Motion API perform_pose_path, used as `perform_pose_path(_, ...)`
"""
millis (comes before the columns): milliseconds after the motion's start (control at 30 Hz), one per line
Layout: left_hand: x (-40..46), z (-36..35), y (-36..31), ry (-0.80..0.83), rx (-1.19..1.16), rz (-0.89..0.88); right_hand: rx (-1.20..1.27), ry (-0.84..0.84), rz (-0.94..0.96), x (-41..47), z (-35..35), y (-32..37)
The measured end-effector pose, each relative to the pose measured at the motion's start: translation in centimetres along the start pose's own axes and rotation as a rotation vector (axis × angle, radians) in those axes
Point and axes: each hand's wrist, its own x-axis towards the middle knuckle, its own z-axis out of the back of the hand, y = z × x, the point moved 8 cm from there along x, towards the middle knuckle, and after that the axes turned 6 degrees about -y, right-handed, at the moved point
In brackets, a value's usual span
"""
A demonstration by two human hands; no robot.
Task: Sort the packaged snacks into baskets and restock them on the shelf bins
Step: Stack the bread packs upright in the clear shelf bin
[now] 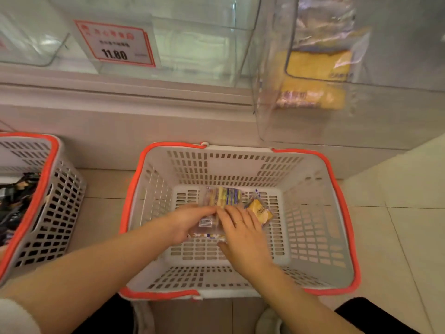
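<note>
Plastic-wrapped packs (pixel 218 213) lay in the basket (pixel 337 189); left hand (pixel 190 221) apparently gripped them, right hand (pixel 243 233) rested flat; lift them together.

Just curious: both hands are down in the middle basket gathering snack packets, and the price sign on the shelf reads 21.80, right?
Nearly. The head view shows the price sign reading 11.80, not 21.80. Both the left hand and right hand are indeed in the middle basket on the snack packets.

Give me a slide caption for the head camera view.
Both hands gather snack packs inside the basket.
</note>
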Motion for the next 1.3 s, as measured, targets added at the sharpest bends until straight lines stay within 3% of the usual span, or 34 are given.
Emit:
perform_pose_path(100,-2.5,-1.0,-0.1,0.01,-0.12,0.031,0.124,-0.071,-0.015,0.3,2.3,-0.8)
perform_pose_path(200,-4.7,-1.6,-1.6,0.032,-0.171,-0.034,0.471,-0.083,-0.253,0.2,4.1,-4.1)
perform_pose_path(333,-7.1,1.0,-5.8,-0.256,0.092,-0.4,1.18,-0.152,-0.771,-2.4,4.5,-8.0)
perform_pose_path(433,-9.1,2.8,-7.5,-0.415,0.252,-0.589,1.59,-0.114,-0.956,-4.0,4.6,-7.6)
perform_pose_path(500,-9.9,2.6,-7.6,-0.368,0.263,-0.625,1.77,-0.111,-0.995,-4.5,5.1,-6.6)
perform_pose_path(600,-11.0,1.2,-7.2,-0.161,0.12,-0.562,1.859,-0.149,-0.972,-4.6,6.7,-5.5)
perform_pose_path(700,-12.6,0.9,-8.1,-0.048,0.025,-0.563,1.813,-0.129,-0.891,-4.3,8.4,-4.8)
perform_pose_path(767,-13.5,1.3,-9.0,-0.058,0.03,-0.595,1.674,-0.116,-0.804,-4.0,9.8,-4.8)
perform_pose_path(900,-15.9,2.8,-11.9,-0.237,0.206,-0.824,0.922,-0.115,-0.377,-2.7,15.4,-4.6)
perform_pose_path(967,-17.1,2.1,-12.8,-0.212,0.404,-0.931,0.502,-0.058,-0.13,-2.1,17.2,-3.1)
perform_pose_path(1033,-18.1,0.1,-12.9,-0.085,0.589,-0.968,0.224,0.012,-0.021,-1.9,17.6,-1.8)
perform_pose_path(1133,-19.2,-3.7,-12.5,0.009,0.992,-1.081,0.094,0.048,0.026,-1.4,18.4,-0.5)
perform_pose_path(1300,-19.8,-5.5,-13.5,-0.17,1.439,-1.22,0.087,0.001,0.068,-0.3,19.4,0.3)
